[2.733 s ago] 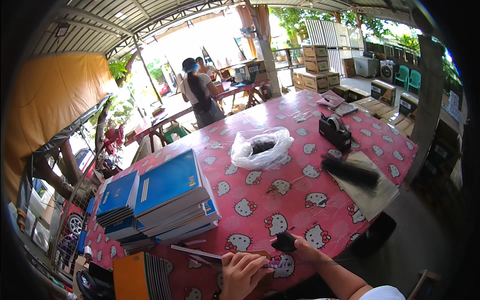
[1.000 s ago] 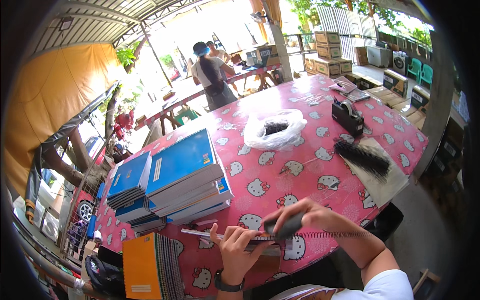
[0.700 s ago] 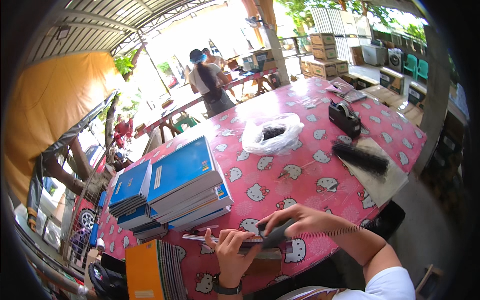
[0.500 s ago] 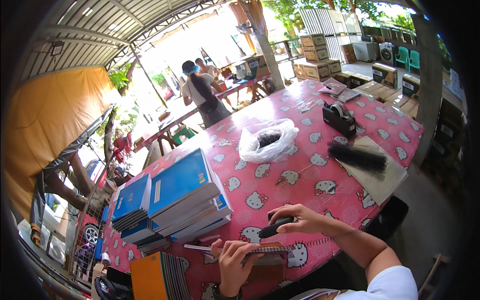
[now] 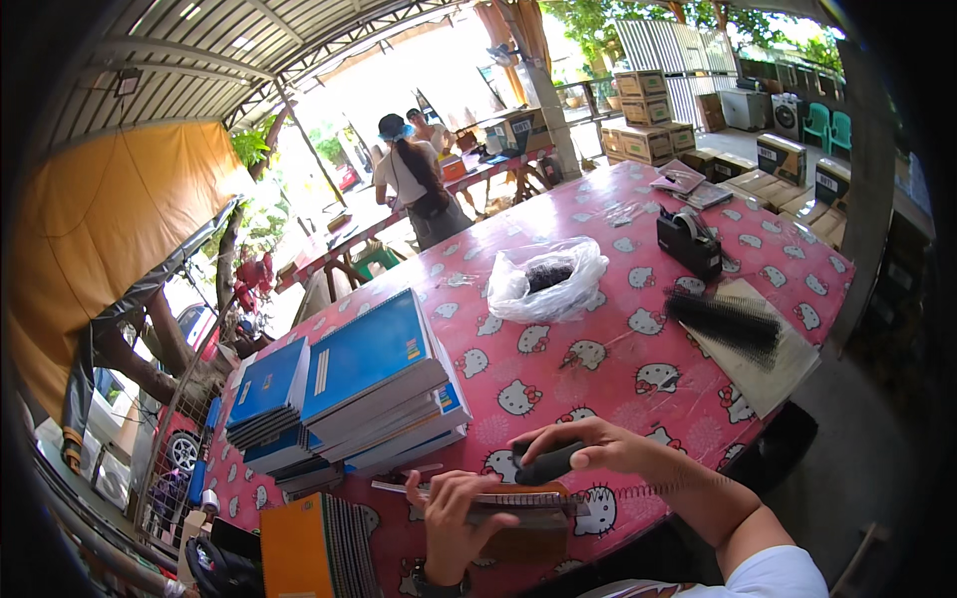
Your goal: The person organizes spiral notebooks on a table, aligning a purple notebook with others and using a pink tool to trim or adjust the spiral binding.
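Note:
My left hand (image 5: 455, 516) steadies a notebook (image 5: 538, 490) with its spine edge upward, the thumb on the near side and the fingers over the top. From the notebook's right end a thin dark spiral coil (image 5: 643, 488) runs out towards my right forearm. My right hand (image 5: 588, 444) is closed around a smooth black handheld object (image 5: 543, 466), whose kind I cannot make out. It sits right at the spine edge. Just left of the notebook stand orange spiral notebooks (image 5: 304, 548), and beyond them are stacked blue notebooks (image 5: 374, 364).
On the pink patterned tablecloth (image 5: 518, 359) lie a white plastic bag (image 5: 546, 279) with dark contents, a black tape dispenser (image 5: 690, 242) and loose black coils (image 5: 723, 317) on a pale sheet (image 5: 773, 354). Two people work at a farther table (image 5: 349, 239). Cardboard boxes (image 5: 643, 115) stand behind.
My right hand has moved slightly left with the black object, which now lies closer along the notebook's spine. My left hand's fingers have loosened and spread a little. The view has shifted slightly.

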Demonstrator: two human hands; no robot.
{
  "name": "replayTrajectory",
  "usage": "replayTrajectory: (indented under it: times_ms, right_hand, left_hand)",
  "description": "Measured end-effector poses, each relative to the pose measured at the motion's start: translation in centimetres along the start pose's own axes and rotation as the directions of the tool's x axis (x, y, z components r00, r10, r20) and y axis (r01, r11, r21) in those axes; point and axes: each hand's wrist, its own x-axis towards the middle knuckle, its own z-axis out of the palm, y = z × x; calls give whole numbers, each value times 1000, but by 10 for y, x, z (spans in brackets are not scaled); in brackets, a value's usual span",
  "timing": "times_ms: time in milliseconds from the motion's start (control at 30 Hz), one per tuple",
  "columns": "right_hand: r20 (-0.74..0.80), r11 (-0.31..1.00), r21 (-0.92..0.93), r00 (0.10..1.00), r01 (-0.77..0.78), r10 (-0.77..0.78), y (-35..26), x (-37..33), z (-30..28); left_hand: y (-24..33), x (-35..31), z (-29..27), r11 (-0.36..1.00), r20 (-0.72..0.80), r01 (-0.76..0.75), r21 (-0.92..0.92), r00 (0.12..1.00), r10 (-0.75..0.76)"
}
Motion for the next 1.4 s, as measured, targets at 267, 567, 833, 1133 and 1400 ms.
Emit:
replayTrajectory:
  times_ms: [267,567,833,1133,1400]
  right_hand:
    - [24,685,-717,978,-127,207,12,17,-3]
    - [54,939,-325,989,-111,135,2,26,7]
    - [78,926,-362,987,-106,143,19,40,-1]
    - [-32,972,-217,996,-93,88,36,42,-4]
    - [-35,954,-250,986,-165,162,17,47,4]
  left_hand:
    - [-14,-10,-5,996,-30,84,-15,996,-84]
    - [-11,-11,-5,977,-36,196,-80,979,-200]
    - [-35,-7,-13,996,-14,32,89,999,-31]
    - [-34,-5,-12,993,-102,96,-76,989,-103]
    - [-39,-15,-13,985,-234,151,84,964,-128]
